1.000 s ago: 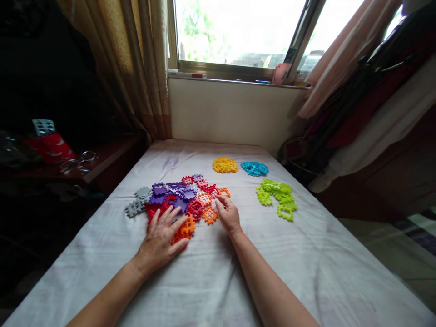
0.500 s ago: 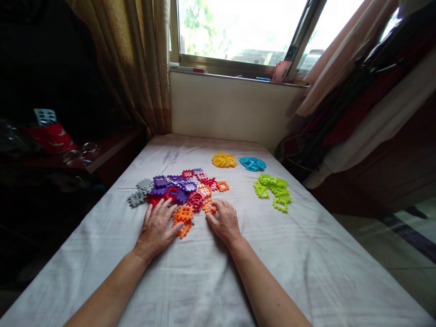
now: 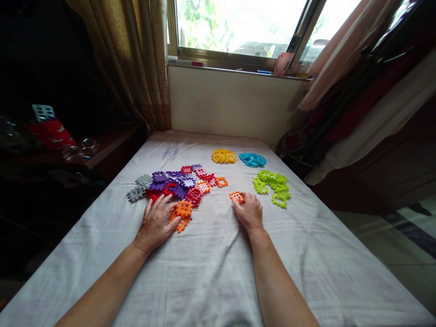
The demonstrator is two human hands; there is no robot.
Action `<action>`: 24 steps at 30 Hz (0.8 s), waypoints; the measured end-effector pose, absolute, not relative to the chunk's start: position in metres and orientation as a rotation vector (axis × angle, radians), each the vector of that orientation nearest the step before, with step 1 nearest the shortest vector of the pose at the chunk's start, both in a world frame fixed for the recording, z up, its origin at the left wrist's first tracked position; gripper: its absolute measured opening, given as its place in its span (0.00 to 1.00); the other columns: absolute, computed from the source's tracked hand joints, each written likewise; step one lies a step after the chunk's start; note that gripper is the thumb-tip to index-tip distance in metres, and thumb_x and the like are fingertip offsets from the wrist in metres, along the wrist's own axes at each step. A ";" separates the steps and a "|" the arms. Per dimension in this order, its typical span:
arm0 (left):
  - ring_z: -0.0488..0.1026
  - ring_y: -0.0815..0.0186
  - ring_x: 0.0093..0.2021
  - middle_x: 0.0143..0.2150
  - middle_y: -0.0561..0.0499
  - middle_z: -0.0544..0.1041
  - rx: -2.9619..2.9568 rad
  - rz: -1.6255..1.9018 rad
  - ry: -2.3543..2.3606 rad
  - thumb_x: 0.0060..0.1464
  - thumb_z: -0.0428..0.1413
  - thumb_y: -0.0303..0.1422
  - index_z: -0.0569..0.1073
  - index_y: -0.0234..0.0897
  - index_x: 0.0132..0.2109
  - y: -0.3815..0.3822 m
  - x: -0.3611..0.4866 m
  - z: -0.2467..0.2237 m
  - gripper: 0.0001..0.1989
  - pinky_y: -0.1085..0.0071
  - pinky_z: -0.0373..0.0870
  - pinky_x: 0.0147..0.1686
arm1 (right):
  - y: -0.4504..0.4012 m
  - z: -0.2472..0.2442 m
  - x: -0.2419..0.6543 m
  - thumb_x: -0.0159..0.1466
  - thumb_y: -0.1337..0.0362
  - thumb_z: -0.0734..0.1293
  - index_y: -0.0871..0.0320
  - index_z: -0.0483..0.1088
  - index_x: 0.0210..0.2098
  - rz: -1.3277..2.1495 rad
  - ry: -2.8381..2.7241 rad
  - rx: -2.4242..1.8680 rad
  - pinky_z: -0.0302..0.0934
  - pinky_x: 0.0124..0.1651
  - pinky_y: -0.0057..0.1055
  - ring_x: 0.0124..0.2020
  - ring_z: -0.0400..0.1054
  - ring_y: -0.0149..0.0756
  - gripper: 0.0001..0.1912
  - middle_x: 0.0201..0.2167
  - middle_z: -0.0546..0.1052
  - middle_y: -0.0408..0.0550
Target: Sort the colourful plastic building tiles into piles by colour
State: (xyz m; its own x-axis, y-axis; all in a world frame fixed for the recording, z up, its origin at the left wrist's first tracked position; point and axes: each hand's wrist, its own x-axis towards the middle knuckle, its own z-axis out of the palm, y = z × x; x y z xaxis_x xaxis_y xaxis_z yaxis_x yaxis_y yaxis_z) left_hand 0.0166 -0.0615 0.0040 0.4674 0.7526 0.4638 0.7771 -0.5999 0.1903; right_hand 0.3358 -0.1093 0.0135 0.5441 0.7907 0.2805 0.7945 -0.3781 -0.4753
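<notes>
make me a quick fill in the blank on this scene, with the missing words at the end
The right hand touches a tile coloured ____.
The left hand rests at the mixed heap, whose leftmost tiles are ____.
Beside the yellow pile is another pile, coloured ____.
Near the red holder lies a pair of ____.

Missing words: orange; grey; blue; glasses.

Far: window (image 3: pixel 231 27); pink object (image 3: pixel 283 63) on the sill, right. Far left: gold curtain (image 3: pixel 134 59). Left: eyeglasses (image 3: pixel 89 144) near red container (image 3: pixel 56 136). Right: hanging garments (image 3: pixel 361 136).
</notes>
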 end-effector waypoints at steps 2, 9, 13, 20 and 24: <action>0.63 0.47 0.66 0.63 0.41 0.71 -2.663 -0.813 -1.376 0.57 0.54 0.42 0.74 0.42 0.53 -0.062 0.016 0.004 0.19 0.39 0.52 0.65 | -0.111 0.015 0.335 0.61 0.60 0.68 0.57 0.74 0.50 -0.008 -1.266 -2.251 0.58 0.51 0.40 0.50 0.67 0.48 0.18 0.48 0.75 0.57; 0.62 0.47 0.67 0.63 0.43 0.71 -2.733 -0.773 -1.351 0.56 0.55 0.41 0.74 0.45 0.53 -0.065 0.018 0.009 0.18 0.37 0.51 0.65 | -0.112 0.020 0.294 0.62 0.63 0.66 0.55 0.76 0.46 -0.070 -1.606 -1.804 0.58 0.57 0.43 0.52 0.67 0.45 0.13 0.50 0.76 0.53; 0.62 0.48 0.67 0.63 0.45 0.72 -2.781 -0.762 -1.312 0.57 0.55 0.42 0.73 0.46 0.53 -0.065 0.018 0.011 0.18 0.38 0.50 0.65 | -0.113 0.019 0.253 0.64 0.61 0.67 0.52 0.75 0.47 0.058 -1.942 -1.433 0.60 0.56 0.39 0.51 0.68 0.41 0.12 0.49 0.78 0.49; 0.63 0.49 0.66 0.62 0.46 0.73 -2.844 -0.771 -1.274 0.56 0.56 0.43 0.73 0.45 0.52 -0.064 0.017 0.011 0.18 0.39 0.50 0.66 | -0.111 0.018 0.233 0.60 0.58 0.72 0.53 0.73 0.50 0.128 -2.065 -1.424 0.61 0.55 0.41 0.51 0.67 0.43 0.19 0.50 0.77 0.51; 0.63 0.48 0.66 0.61 0.47 0.74 -2.858 -0.779 -1.274 0.55 0.56 0.41 0.73 0.45 0.52 -0.065 0.017 0.011 0.17 0.38 0.49 0.66 | -0.113 0.019 0.235 0.59 0.58 0.73 0.53 0.73 0.49 0.124 -2.038 -1.410 0.60 0.55 0.40 0.50 0.68 0.42 0.20 0.47 0.77 0.50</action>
